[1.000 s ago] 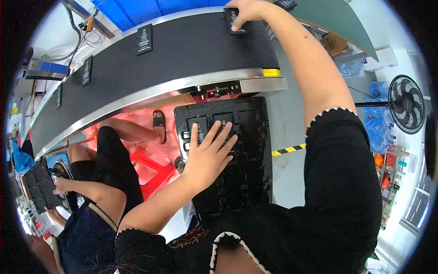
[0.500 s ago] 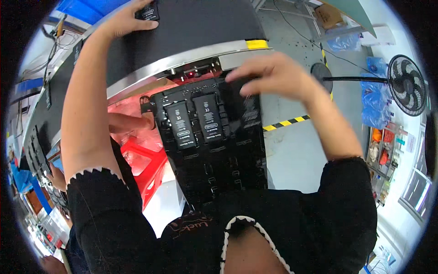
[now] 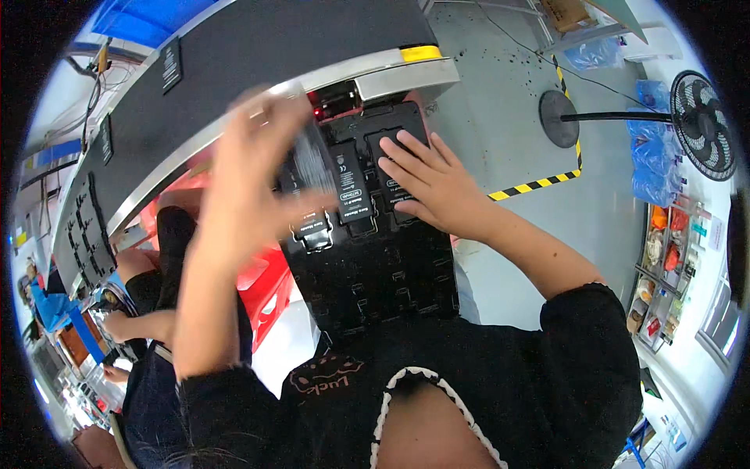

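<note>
A black tray [image 3: 375, 273] with moulded pockets lies in front of me. Flat black phone batteries with white print sit in it, one battery [image 3: 353, 187] plainly visible in the middle. My right hand [image 3: 433, 184] rests flat with spread fingers over another battery, partly hiding it. Above the tray's left side my left hand [image 3: 258, 172] is smeared by motion. A streaked, blurred battery [image 3: 311, 160] shows between its thumb and fingers, over the lower end of a seated battery [image 3: 316, 232].
A dark conveyor belt [image 3: 312, 39] with a metal edge runs beyond the tray, carrying loose batteries [image 3: 172, 64] and another black tray [image 3: 84, 227]. A co-worker's arm [image 3: 144, 327] is at left. Red plastic [image 3: 266, 285] lies beside my tray. A fan [image 3: 703, 125] stands at right.
My left hand has come back from the conveyor to the tray with a battery. My right hand has lowered onto the tray's right side.
</note>
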`<state>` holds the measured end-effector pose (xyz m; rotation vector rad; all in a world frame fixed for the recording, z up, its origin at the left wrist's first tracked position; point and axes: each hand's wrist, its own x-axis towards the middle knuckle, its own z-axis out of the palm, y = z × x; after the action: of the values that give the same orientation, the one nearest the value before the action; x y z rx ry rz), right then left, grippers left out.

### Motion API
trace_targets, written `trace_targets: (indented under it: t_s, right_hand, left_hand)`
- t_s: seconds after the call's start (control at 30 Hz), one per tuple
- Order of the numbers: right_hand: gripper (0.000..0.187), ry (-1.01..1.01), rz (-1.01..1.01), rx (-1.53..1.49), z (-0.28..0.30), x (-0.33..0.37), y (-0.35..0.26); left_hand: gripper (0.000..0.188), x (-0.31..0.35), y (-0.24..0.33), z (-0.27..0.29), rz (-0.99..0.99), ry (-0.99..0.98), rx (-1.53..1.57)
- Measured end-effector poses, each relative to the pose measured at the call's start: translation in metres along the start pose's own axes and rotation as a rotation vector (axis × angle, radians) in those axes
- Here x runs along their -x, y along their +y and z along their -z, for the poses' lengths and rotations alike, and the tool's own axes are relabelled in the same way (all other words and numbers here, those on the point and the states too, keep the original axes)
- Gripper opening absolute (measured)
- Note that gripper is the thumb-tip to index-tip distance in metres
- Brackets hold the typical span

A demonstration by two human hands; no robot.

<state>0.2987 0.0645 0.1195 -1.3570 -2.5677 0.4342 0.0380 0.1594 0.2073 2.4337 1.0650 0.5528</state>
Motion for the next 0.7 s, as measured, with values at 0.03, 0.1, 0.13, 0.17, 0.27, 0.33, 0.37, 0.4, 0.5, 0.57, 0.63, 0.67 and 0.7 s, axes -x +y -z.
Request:
trace_targets:
  t_s: [0.03,0.1,0.13,0.17,0.27,0.33,0.37,0.4,0.5,0.57,0.63,0.67,0.7]
  right_hand:
    - [0.065,0.058,0.006,-0.022,0.002,-0.004,0.002]
    - [0.062,0.16,0.017,-0.072,0.015,-0.016,0.005]
    - [0.061,0.225,0.019,-0.119,0.023,-0.026,0.006]
    - [0.059,0.288,0.014,-0.159,0.031,-0.037,0.007]
    - [0.062,0.443,0.093,-0.179,0.044,-0.081,0.016]
    - [0.054,0.55,0.154,-0.211,0.055,-0.119,0.017]
    - [0.045,0.611,0.173,-0.251,0.061,-0.142,0.008]
    - [0.037,0.677,0.189,-0.282,0.067,-0.164,0.004]
    - [0.054,0.556,0.181,-0.25,0.081,-0.231,0.017]
    - [0.075,0.438,0.101,-0.143,0.081,-0.277,0.028]
    - [0.094,0.21,0.009,-0.026,0.078,-0.32,0.046]
    - [0.1,0.094,-0.013,0.061,0.069,-0.341,0.066]
    - [0.101,-0.023,-0.009,0.115,0.062,-0.356,0.087]
  left_hand:
    - [0.092,0.027,0.023,0.006,0.007,-0.177,-0.014]
    - [0.093,0.087,0.046,-0.003,0.036,-0.323,0.026]
    - [0.092,0.118,0.055,-0.01,0.1,-0.357,0.077]
    - [0.092,0.141,0.062,-0.016,0.135,-0.379,0.086]
    - [0.082,0.199,0.062,-0.05,0.159,-0.423,0.019]
    - [0.078,0.208,0.059,-0.065,0.177,-0.376,0.094]
    - [0.077,0.208,0.059,-0.074,0.157,-0.344,0.085]
    - [0.077,0.205,0.059,-0.08,0.139,-0.318,0.047]
    - [0.079,0.206,0.062,-0.084,0.1,-0.28,-0.032]
    - [0.076,0.207,0.061,-0.085,0.104,-0.258,-0.077]
    - [0.074,0.208,0.062,-0.087,0.107,-0.265,-0.123]
    - [0.074,0.205,0.061,-0.086,0.099,-0.293,-0.11]
    - [0.074,0.202,0.063,-0.082,0.096,-0.326,-0.095]
